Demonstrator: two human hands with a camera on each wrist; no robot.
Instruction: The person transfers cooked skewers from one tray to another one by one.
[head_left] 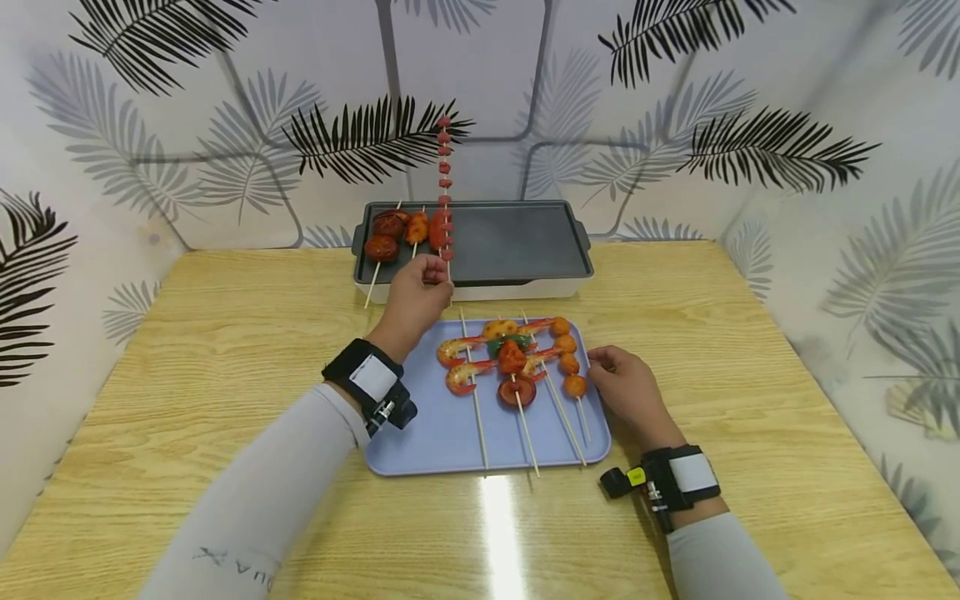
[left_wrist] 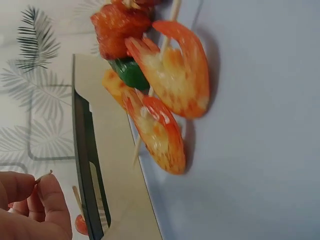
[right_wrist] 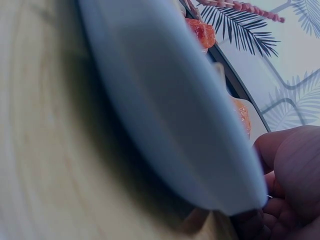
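Head | left hand [head_left: 417, 296] pinches red skewer [head_left: 445, 202] | sleeve lettering [head_left: 242, 567]: partly legible

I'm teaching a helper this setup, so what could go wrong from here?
The left hand pinches the long skewer near its lower end, so its top might swing. If it dips, it could bump the skewers on the griddle. One stick pokes past the near rim of the tray, so a sleeve might catch it.

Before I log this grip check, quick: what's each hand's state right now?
Left hand: closed, pinching the thin wooden skewer of small red pieces.
Right hand: at the pale-blue rectangular tray's right rim; whether it grips cannot be told.
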